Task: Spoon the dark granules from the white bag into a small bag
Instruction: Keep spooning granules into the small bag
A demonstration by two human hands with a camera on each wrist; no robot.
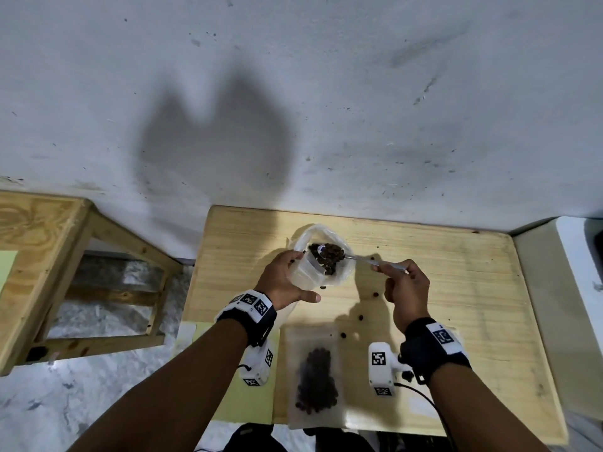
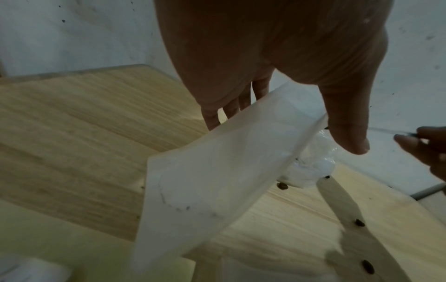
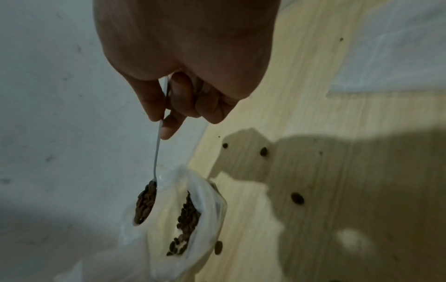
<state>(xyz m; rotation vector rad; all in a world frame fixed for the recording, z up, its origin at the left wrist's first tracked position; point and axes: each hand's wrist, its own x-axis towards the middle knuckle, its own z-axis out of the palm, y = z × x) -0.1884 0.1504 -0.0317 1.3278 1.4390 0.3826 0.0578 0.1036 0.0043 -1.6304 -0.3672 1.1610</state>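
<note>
My left hand point(image 1: 287, 282) grips an empty frosted small bag point(image 1: 305, 272) upright, thumb point(image 2: 347, 124) at its open top edge and fingers point(image 2: 231, 108) behind it. Just behind stands the crumpled white bag point(image 1: 321, 231) with dark granules point(image 1: 331, 261) in it. My right hand point(image 1: 401, 288) pinches the handle of a metal spoon point(image 1: 362, 258). Its bowl point(image 3: 144, 204) is heaped with granules and hangs over the white bag's point(image 3: 205, 209) mouth, beside the small bag point(image 2: 217, 181).
A filled small bag point(image 1: 315, 376) lies flat at the wooden table's point(image 1: 456, 288) near edge. Loose granules point(image 1: 360, 318) are scattered on the table under my right hand. A wooden frame point(image 1: 49, 256) stands to the left, a white appliance point(image 1: 561, 288) to the right, the wall close behind.
</note>
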